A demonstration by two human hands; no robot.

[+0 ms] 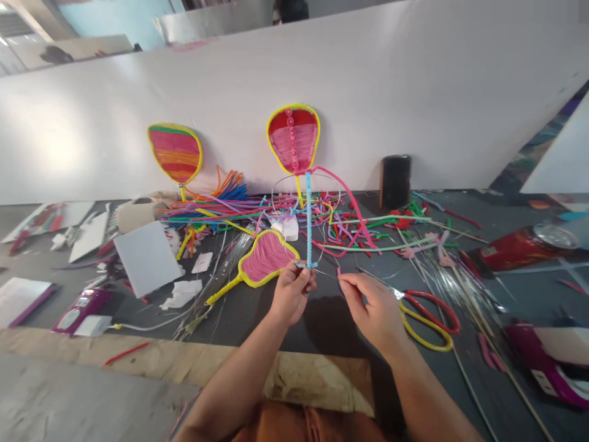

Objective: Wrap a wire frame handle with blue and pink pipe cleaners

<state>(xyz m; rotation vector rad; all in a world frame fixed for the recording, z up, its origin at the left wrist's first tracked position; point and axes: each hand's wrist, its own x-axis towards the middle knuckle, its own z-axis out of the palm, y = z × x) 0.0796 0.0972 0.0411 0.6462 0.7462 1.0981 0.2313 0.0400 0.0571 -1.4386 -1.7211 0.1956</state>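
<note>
My left hand is closed on the lower end of a light-blue pipe-cleaner-wrapped stem with a short crosspiece at its base. The stem stands upright, and a thin wire loop shows around it. From its top, a long pink pipe cleaner arcs down to the right. My right hand is to the right of the stem, apart from it, pinching a pink pipe cleaner end; whether this joins the arc I cannot tell. A pink fan-shaped piece with yellow edging lies beside my left hand.
Red-and-yellow-handled scissors lie by my right wrist. Behind are two upright fan shapes, a striped one and a red-pink one, heaped pipe cleaners and a black phone-like object. A red can lies right.
</note>
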